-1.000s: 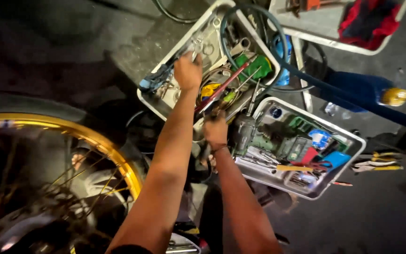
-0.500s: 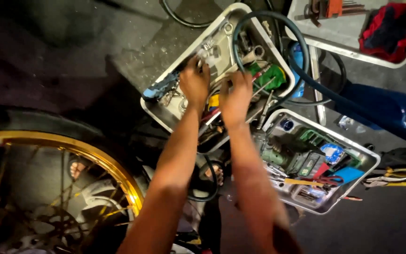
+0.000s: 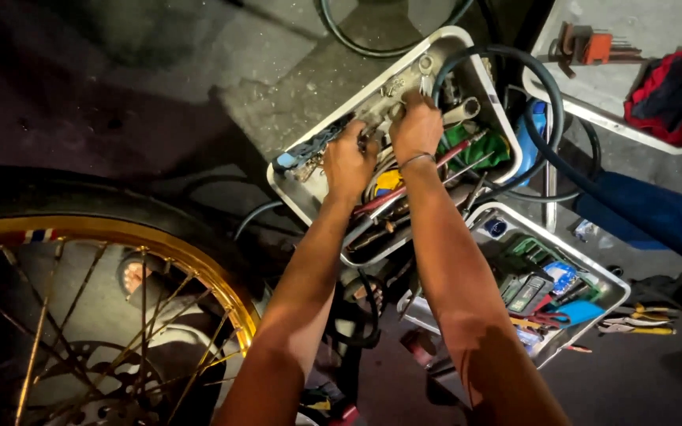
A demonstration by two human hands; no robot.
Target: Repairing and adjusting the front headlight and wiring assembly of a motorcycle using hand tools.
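The tool tray [image 3: 309, 193], a pale, rounded-cornered metal tray crammed with hand tools, lies on the concrete floor [image 3: 199, 71] with its long axis running from lower left to upper right, the far end pointing toward a dark hose [image 3: 550, 118] that loops over its rim. Nearest the camera, a gold wheel rim [image 3: 159, 244] with spokes and a black tyre fills the lower left, cut off by the picture's edge. Both forearms reach out over the tray. The left hand [image 3: 349, 162] is curled down among the tools near the tray's middle, knuckles up; what its fingers close on is hidden beneath it. The right hand [image 3: 414, 126], a thin band at its wrist, is bent over small metal pieces further up the tray, fingers pinched together, though the thing pinched is too small to tell. A red-handled tool [image 3: 404, 185] and a green cloth [image 3: 475, 150] show beside the hands. To the right sits a second tray [image 3: 601, 272] of mixed tools, pliers [image 3: 633, 319] lying past its edge. Furthest off, a white tray [image 3: 586, 110] holds hex keys [image 3: 586, 47] and a red rag [image 3: 672, 91]
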